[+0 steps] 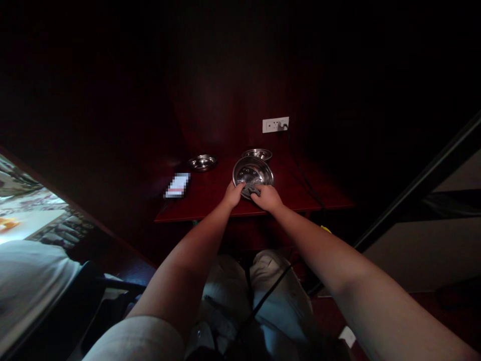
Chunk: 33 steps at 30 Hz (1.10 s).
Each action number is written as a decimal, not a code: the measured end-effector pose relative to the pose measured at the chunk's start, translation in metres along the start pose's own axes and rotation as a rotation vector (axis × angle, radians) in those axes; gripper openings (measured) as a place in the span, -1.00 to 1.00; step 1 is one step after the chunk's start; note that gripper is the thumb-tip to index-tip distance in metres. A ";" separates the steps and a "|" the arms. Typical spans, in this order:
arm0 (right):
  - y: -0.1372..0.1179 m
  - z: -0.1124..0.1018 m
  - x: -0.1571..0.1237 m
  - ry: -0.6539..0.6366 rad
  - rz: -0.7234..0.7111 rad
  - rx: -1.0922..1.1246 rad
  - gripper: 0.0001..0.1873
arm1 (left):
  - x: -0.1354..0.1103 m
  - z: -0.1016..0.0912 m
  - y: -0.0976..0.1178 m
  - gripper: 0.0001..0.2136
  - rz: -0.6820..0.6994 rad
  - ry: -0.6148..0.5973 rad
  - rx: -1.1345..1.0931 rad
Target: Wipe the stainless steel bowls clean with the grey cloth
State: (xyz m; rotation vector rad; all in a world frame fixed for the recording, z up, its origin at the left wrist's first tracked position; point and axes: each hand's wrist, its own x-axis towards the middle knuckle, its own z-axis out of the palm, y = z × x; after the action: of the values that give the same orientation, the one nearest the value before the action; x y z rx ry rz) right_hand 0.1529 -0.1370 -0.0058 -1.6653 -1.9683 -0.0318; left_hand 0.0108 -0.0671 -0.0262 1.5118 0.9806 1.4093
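**Two bare hands on a steel bowl at the front of a dark red table**

Looks down from head height along two bare forearms to a dark red table (pixel 210 200), with deep shadow on every side. Finds the steel bowl (pixel 252 171) close to the table's front edge, dead ahead at 12 o'clock from the lap, open side up.

Curls the left hand (pixel 233 194) over the bowl's rim at 7 o'clock, with fingers closed on the metal edge and the thumb out of sight. Seems to pin the bowl there so that it cannot slide or spin on the smooth wood.

Bunches a grey cloth (pixel 252 190) under the right hand (pixel 267 196) at 5 o'clock of the bowl, with fingers folded down onto the fabric. Presses the cloth against the near rim at 6 o'clock. Sets both hands nearly knuckle to knuckle, probably so that one braces what the other bears down on.

Shows a second steel bowl (pixel 257 153) just behind the first at 12 o'clock; cannot tell whether touching. Shows a shallower steel dish (pixel 202 162) apart at 10 o'clock, and a phone (pixel 177 185) flat at 9 o'clock, well clear of the bowls.

Picks out a white wall socket (pixel 275 124) on the dark panel at 1 o'clock, with a plug in it and a black cable (pixel 306 186) trailing down along the table's right side. Takes in pale trousers (pixel 225 286) below the table edge, at 6 o'clock.
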 end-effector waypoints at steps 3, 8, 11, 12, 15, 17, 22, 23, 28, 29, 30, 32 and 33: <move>0.000 0.000 0.000 -0.003 -0.004 -0.003 -0.72 | 0.000 0.000 0.000 -0.72 0.003 0.002 0.009; 0.000 0.000 0.000 -0.001 -0.003 -0.012 -0.72 | 0.000 0.000 0.001 -0.70 0.005 -0.005 0.014; -0.001 -0.001 0.000 -0.001 -0.002 -0.024 -0.71 | 0.000 0.000 0.001 -0.71 0.006 -0.015 0.010; -0.001 -0.001 -0.001 -0.002 -0.003 -0.028 -0.71 | 0.000 0.000 0.001 -0.71 0.007 -0.018 0.006; -0.001 -0.002 -0.001 -0.010 -0.012 -0.042 -0.71 | 0.000 0.001 0.002 -0.70 0.010 -0.020 -0.006; -0.002 -0.002 -0.001 -0.013 -0.019 -0.049 -0.71 | 0.000 0.001 0.001 -0.70 0.011 -0.017 -0.011; -0.002 -0.003 -0.001 -0.018 -0.015 -0.061 -0.69 | 0.000 0.000 0.001 -0.70 0.004 -0.009 -0.012; -0.002 -0.003 -0.001 -0.019 -0.013 -0.061 -0.68 | 0.000 0.000 0.001 -0.70 0.002 -0.011 -0.011; -0.002 -0.003 -0.002 -0.016 -0.012 -0.053 -0.67 | 0.002 0.000 -0.001 -0.68 0.001 -0.024 0.002; -0.002 -0.003 -0.002 -0.015 -0.011 -0.051 -0.67 | 0.002 0.000 -0.001 -0.68 0.001 -0.024 0.005; -0.002 -0.003 -0.002 -0.014 -0.010 -0.050 -0.67 | 0.003 0.000 -0.002 -0.68 0.001 -0.024 0.006; -0.001 -0.003 -0.002 -0.013 -0.009 -0.050 -0.68 | 0.003 0.000 -0.003 -0.67 0.003 -0.024 0.003; -0.001 -0.003 -0.002 -0.015 -0.010 -0.051 -0.68 | 0.004 0.000 -0.004 -0.67 0.005 -0.023 -0.001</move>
State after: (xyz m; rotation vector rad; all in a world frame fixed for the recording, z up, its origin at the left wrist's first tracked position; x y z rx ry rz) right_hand 0.1527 -0.1399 -0.0038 -1.6923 -2.0027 -0.0749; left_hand 0.0108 -0.0620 -0.0288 1.5271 0.9625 1.3923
